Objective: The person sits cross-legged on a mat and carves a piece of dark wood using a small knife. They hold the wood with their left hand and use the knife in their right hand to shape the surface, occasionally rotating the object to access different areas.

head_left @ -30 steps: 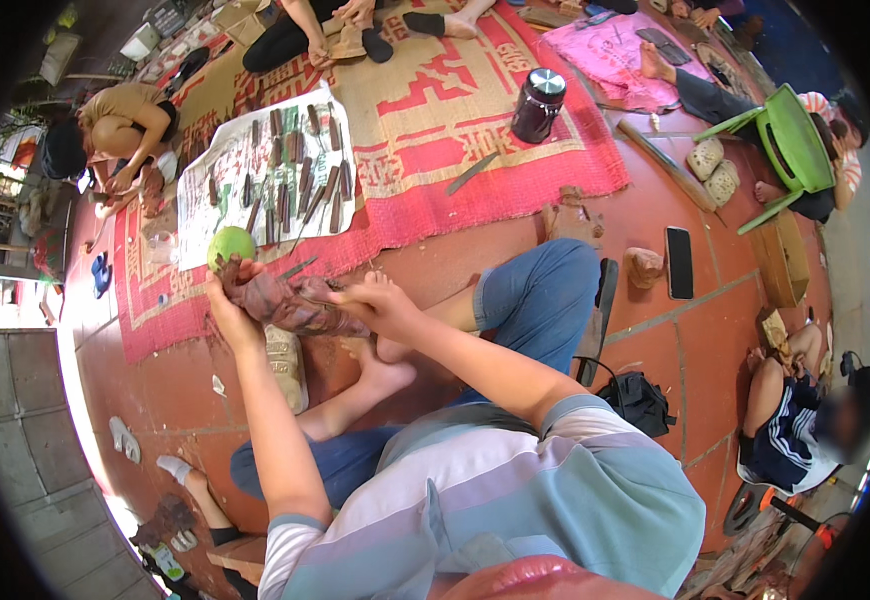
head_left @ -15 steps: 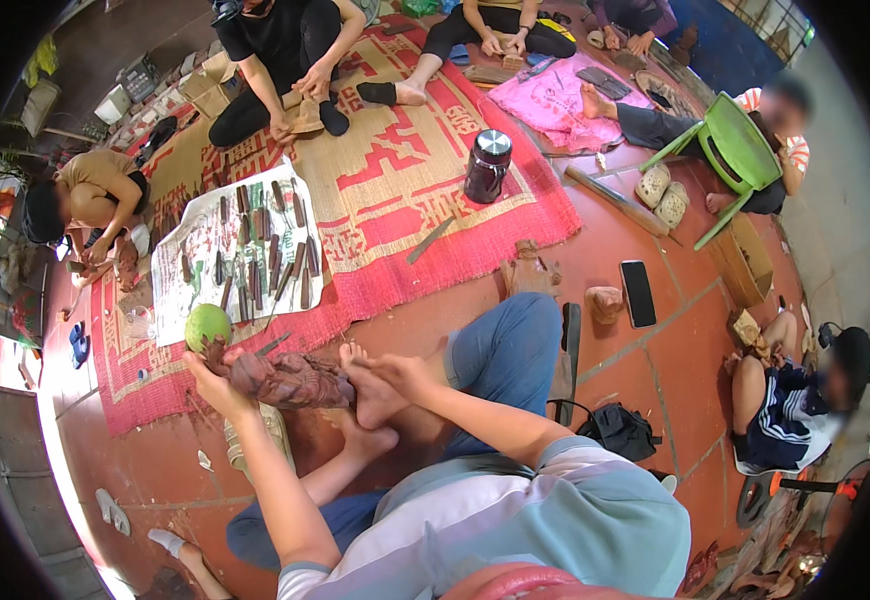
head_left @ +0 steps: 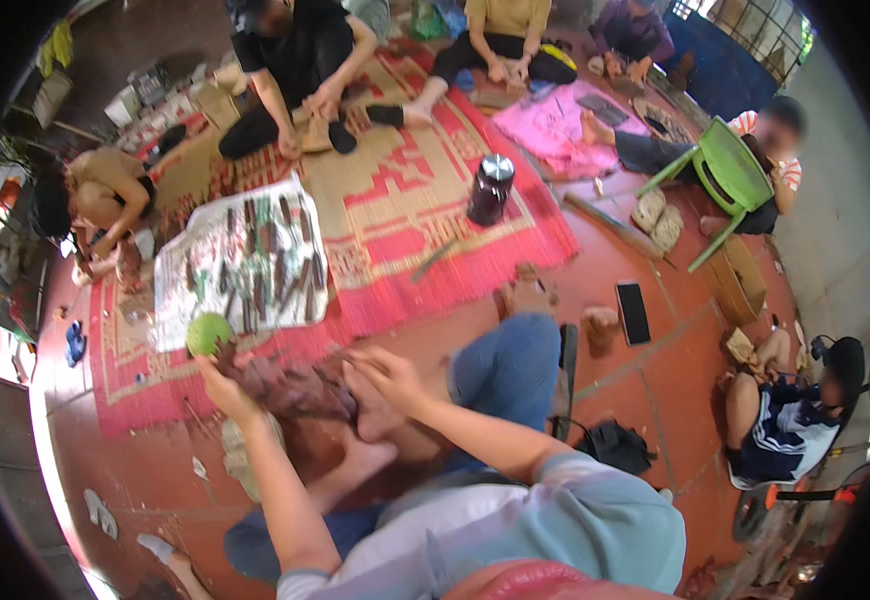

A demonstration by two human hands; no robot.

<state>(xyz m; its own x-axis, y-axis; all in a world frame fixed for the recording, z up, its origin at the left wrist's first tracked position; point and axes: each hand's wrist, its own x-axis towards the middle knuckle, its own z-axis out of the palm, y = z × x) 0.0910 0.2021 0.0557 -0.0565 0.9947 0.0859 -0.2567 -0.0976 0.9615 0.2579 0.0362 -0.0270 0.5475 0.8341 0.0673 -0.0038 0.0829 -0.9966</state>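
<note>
A dark reddish-brown wood carving (head_left: 300, 390) lies across in front of me, its right end against my bare foot (head_left: 375, 405). My left hand (head_left: 223, 388) grips the left end of the carving, beside a round green fruit (head_left: 210, 333). My right hand (head_left: 390, 378) is over the toes near the carving's right end, fingers pinched together. Whatever those fingers hold is too small and blurred to make out. Several dark-handled carving tools (head_left: 280, 275) lie on a white sheet (head_left: 180, 270) beyond the carving.
A red and straw-coloured mat (head_left: 395, 260) carries a dark flask (head_left: 491, 190) and a single blade (head_left: 435, 260). To the right are a wooden block (head_left: 601, 325), a phone (head_left: 633, 312), a black bag (head_left: 613, 447) and a green chair (head_left: 730, 165). Several people sit around working.
The whole view has shifted slightly and is more blurred. My right hand has moved slightly along the toes by the carving's right end. My left hand keeps its grip.
</note>
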